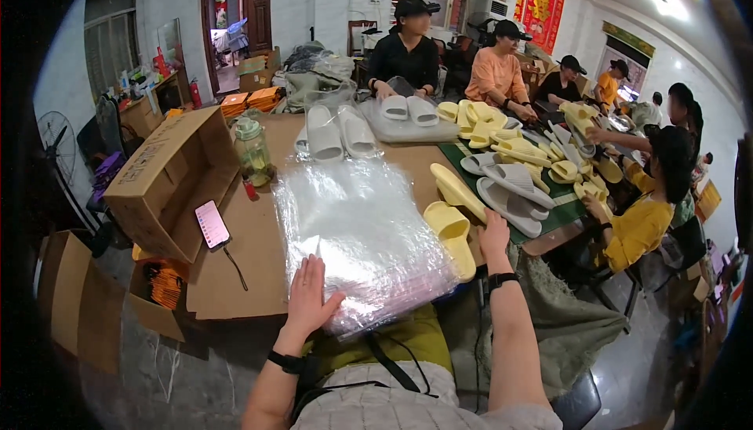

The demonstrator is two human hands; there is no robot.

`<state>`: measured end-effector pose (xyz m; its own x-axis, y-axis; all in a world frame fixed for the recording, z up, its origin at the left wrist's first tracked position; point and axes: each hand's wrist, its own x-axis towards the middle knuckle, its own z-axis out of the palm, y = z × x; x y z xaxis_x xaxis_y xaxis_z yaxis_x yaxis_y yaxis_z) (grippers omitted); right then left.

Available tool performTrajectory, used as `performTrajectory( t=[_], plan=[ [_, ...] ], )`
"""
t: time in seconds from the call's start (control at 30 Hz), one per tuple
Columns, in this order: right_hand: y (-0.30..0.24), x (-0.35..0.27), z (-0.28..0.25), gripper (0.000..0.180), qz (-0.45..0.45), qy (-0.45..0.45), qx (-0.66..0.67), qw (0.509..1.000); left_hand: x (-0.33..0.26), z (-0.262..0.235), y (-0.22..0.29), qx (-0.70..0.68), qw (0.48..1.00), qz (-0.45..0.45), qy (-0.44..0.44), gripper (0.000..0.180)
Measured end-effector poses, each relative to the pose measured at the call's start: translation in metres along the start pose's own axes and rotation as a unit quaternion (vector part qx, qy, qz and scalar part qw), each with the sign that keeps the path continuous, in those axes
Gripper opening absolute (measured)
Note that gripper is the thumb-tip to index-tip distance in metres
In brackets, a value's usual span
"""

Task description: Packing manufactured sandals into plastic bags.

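Note:
My left hand (311, 296) lies flat, fingers out, on the lower left edge of a thick stack of clear plastic bags (353, 210). My right hand (493, 240) reaches forward past the stack's right side, fingers stretched out. Its fingertips are at the near end of a yellow slipper (456, 192), touching or very close to it. Another yellow slipper (449, 234) lies left of that hand, against the bags. Grey slippers (510, 204) rest just beyond it. At the far edge of the stack, a pair of white slippers (325, 133) sits in clear plastic.
On the left stand an open cardboard box (169, 175), a phone (211, 224) with a strap, and a glass jar (252, 151). A heap of yellow slippers (522, 147) covers the right side. Across the table a person in black (404, 61) handles bagged white slippers (409, 110); co-workers sit to the right.

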<state>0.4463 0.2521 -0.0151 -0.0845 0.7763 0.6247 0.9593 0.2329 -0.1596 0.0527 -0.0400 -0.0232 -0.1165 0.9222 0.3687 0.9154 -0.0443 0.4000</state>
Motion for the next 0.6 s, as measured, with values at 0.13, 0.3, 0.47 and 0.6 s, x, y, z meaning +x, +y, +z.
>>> performTrajectory(
  t=[0.13, 0.3, 0.47, 0.6],
  plan=[
    [0.0, 0.008, -0.001, 0.035, 0.004, 0.027, -0.003, 1.0, 0.0, 0.005, -0.002, 0.002, 1.0, 0.014, 0.007, 0.089],
    [-0.003, -0.012, -0.036, 0.038, 0.061, 0.019, 0.092, 0.994, -0.002, 0.001, -0.004, -0.004, 1.0, 0.004, 0.01, 0.088],
    [0.053, -0.052, -0.023, 0.043, 0.151, -0.044, 0.306, 0.939, 0.004, 0.007, -0.002, 0.004, 0.999, 0.025, 0.025, 0.088],
    [0.037, -0.065, -0.03, 0.038, 0.162, -0.083, 0.179, 0.967, -0.001, 0.002, -0.004, 0.006, 1.0, 0.003, 0.013, 0.087]
  ],
)
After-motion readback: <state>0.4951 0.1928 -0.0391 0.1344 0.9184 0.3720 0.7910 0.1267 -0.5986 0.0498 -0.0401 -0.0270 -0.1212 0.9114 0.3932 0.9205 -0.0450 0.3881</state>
